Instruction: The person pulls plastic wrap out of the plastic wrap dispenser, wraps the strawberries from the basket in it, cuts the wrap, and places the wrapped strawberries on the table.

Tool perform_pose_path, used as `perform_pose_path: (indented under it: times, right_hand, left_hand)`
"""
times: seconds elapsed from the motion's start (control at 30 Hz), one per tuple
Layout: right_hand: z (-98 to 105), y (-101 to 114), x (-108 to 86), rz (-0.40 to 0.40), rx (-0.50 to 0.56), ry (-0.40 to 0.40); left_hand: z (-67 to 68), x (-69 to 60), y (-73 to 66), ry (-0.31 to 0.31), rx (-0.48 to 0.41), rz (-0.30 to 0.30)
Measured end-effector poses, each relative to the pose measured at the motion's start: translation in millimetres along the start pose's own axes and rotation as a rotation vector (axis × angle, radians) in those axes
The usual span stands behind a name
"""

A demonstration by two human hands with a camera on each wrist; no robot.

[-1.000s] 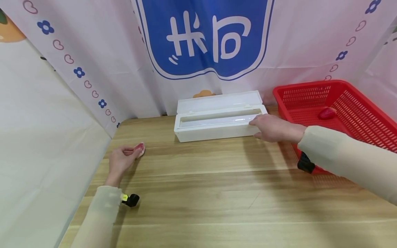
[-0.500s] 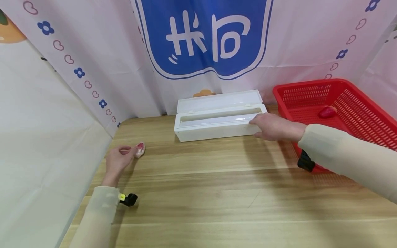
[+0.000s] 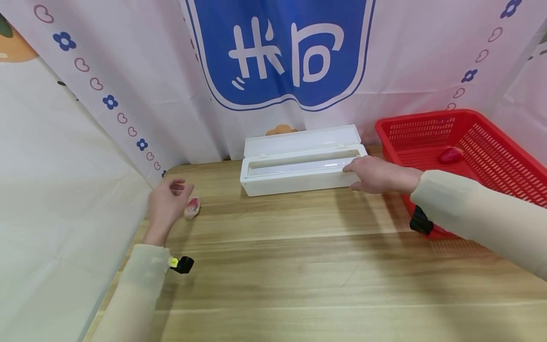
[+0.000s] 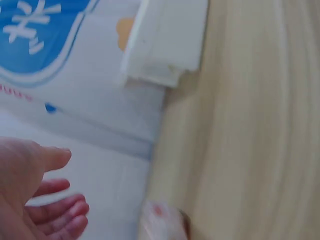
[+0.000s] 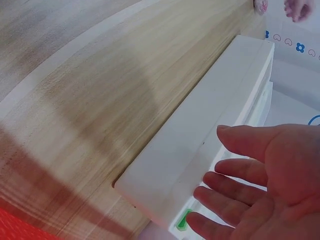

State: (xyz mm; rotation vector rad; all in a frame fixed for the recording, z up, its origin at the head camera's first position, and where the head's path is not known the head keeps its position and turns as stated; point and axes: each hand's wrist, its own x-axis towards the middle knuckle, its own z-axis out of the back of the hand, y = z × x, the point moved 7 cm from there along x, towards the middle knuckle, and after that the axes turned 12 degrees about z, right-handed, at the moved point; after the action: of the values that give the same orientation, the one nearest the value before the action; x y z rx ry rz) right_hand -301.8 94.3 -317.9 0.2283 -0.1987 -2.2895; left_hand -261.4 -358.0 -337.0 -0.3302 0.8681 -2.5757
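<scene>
A small red and whitish object [image 3: 193, 208] lies on the wooden table at the left, blurred in the left wrist view [image 4: 162, 222]. Just beside and above it is my left hand [image 3: 167, 202], fingers loosely bent and holding nothing; the left wrist view shows the same hand [image 4: 37, 200] with its fingers apart. My right hand [image 3: 373, 175] rests at the right end of a long white box [image 3: 299, 183], whose lid [image 3: 303, 141] stands raised. In the right wrist view the fingers of my right hand [image 5: 250, 185] lie relaxed along the box [image 5: 185, 135].
A red plastic basket [image 3: 395, 137] stands at the right, partly behind my right forearm, with a red object [image 3: 451, 155] inside. A printed cloth [image 3: 171, 71] hangs behind the wooden table [image 3: 273, 270] and along its left side.
My left hand has let go of the small red and whitish object and risen slightly away from it. The right hand stays at the box.
</scene>
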Motion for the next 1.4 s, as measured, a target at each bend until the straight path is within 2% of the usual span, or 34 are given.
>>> perform_pose_path:
  times: [0.1,0.2,0.33,0.43,0.53,0.67,0.93,1.13,1.4]
  right_hand:
    - [-0.3,-0.6,-1.4,-0.004,0.019,0.024]
    - [0.4,-0.6,-2.9,0.006,0.037,0.079]
    - [9.6,-1.1,-3.6,0.045,0.034,0.114]
    - [21.0,-6.5,-2.1,0.033,0.028,0.088]
    - [30.8,-16.5,3.1,0.000,0.033,0.062]
    - [35.1,-35.0,15.2,-0.041,0.058,0.072]
    - [25.6,-54.5,28.0,-0.089,0.141,0.117]
    - [17.7,-59.1,33.0,-0.074,0.146,0.136]
    - [11.2,-60.5,37.3,-0.074,0.147,0.172]
  left_hand:
    - [-6.5,1.4,-31.9,0.024,-0.023,-0.118]
    - [-17.3,1.1,-65.1,0.058,-0.025,-0.261]
    - [-36.2,-2.0,-107.9,0.125,0.018,-0.438]
    - [-53.0,-3.1,-132.5,0.214,0.070,-0.505]
    - [-69.9,-0.4,-147.7,0.313,0.138,-0.520]
    - [-91.8,5.0,-157.5,0.424,0.214,-0.532]
    - [-123.9,6.2,-161.6,0.497,0.342,-0.593]
    - [-133.5,5.8,-158.2,0.545,0.393,-0.566]
    - [-135.0,4.4,-158.2,0.577,0.401,-0.537]
